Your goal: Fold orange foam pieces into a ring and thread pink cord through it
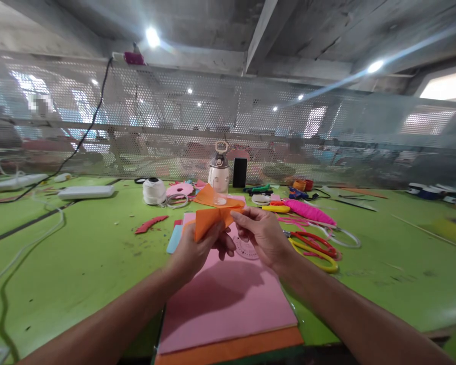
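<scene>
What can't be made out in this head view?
- Orange piece: lower part hidden by the left hand; its pinched end is covered by the right hand.
- Clear disc: partly covered by the right hand.
- Yellow-handled scissors: blades not visible, right hand in the way.
- Yellow item: blurred, cut off by right edge.
- Shapes behind the perforated screen: obscured by mesh, too blurred to identify.

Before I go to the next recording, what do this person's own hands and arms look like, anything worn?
Both the left hand and the right hand are ungloved, with no watch or bracelet visible at either wrist. No sleeve shows on the left forearm or right forearm. Rings: none that I can make out.
</scene>
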`<state>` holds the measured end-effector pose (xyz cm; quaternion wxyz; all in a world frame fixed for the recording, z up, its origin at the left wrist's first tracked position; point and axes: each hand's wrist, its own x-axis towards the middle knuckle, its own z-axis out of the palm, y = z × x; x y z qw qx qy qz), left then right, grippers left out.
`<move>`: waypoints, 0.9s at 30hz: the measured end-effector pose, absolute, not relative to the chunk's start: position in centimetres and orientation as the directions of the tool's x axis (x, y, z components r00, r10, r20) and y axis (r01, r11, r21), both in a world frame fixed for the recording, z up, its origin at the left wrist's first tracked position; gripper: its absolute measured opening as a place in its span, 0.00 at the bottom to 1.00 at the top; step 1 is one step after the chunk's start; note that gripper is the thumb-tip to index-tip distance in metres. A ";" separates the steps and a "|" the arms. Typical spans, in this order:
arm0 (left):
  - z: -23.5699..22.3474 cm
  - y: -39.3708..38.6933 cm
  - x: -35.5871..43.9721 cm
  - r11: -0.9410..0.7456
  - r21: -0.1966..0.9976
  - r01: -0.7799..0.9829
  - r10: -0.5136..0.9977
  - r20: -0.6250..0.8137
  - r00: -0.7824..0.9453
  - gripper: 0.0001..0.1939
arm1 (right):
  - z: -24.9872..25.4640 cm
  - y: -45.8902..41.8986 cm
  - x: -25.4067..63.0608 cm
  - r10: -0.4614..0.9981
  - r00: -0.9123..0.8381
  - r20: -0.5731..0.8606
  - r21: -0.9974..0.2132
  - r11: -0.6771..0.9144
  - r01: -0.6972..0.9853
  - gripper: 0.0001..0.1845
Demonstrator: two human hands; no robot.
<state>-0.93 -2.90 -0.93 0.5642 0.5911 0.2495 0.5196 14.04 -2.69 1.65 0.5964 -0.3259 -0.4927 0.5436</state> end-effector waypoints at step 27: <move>-0.6 -2.9 -1.2 -0.191 0.942 -0.277 0.866 0.295 0.404 0.15 | 1.4 -2.6 14.3 0.925 -0.242 0.292 -0.956 0.278 -0.091 0.17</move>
